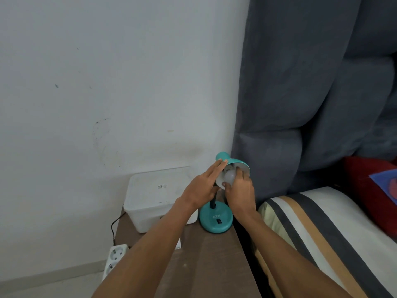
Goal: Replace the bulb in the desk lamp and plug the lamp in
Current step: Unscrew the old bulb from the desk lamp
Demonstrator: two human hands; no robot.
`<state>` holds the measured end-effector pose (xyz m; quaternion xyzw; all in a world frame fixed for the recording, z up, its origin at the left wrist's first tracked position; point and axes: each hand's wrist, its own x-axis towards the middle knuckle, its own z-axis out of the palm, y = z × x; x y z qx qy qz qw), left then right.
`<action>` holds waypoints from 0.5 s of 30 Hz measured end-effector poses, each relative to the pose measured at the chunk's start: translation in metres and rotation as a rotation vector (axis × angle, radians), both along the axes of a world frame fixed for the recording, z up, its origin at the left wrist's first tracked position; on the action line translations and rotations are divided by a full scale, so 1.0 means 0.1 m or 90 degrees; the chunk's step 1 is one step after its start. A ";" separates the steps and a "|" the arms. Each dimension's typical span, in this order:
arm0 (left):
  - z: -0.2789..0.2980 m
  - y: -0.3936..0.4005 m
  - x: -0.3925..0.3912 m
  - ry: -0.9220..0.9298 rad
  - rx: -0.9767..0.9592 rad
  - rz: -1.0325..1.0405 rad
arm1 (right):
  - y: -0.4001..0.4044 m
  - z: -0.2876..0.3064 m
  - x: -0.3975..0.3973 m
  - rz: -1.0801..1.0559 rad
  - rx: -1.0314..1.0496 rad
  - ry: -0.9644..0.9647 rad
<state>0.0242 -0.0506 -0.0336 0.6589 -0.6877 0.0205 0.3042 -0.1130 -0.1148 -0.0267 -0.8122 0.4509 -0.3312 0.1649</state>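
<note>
Teal metal desk lamp at the brown wooden tabletop's far right corner, white frosted bulb inside its shade.
Right hand curls round the bulb; left hand, fingers straight, steadies the shade. White plastic lidded box crowds the left; white power strip hangs off the left edge.

— What do we make of the lamp under our hands?
— Its teal base looks smooth and glossy, like painted metal or plastic; we cannot tell which. The bulb at the right hand is matt frosted white.
— And left of the left hand?
— We see a box of cloudy, matt plastic. The counter below our forearms has a dull brown wood-grain finish.
— To the right of our hands?
— Soft grey cloth on the headboard, and striped fabric on the bed.
</note>
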 end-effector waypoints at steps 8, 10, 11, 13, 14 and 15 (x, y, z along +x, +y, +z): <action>0.02 0.01 0.00 -0.006 -0.002 0.003 | -0.05 0.02 -0.06 0.019 -0.081 0.053; 0.02 0.01 0.00 -0.003 0.000 0.007 | -0.06 0.01 -0.07 0.025 -0.076 0.044; 0.01 0.00 0.00 -0.002 0.000 0.006 | -0.06 0.01 -0.08 0.027 -0.070 0.034; 0.01 -0.01 0.00 -0.004 0.001 0.005 | -0.04 0.03 -0.07 0.032 -0.039 -0.006; 0.01 -0.01 0.00 -0.004 0.002 0.006 | -0.02 0.04 -0.06 0.036 -0.018 -0.034; 0.01 -0.01 0.00 -0.001 0.003 0.008 | -0.01 0.05 -0.04 0.039 0.002 -0.063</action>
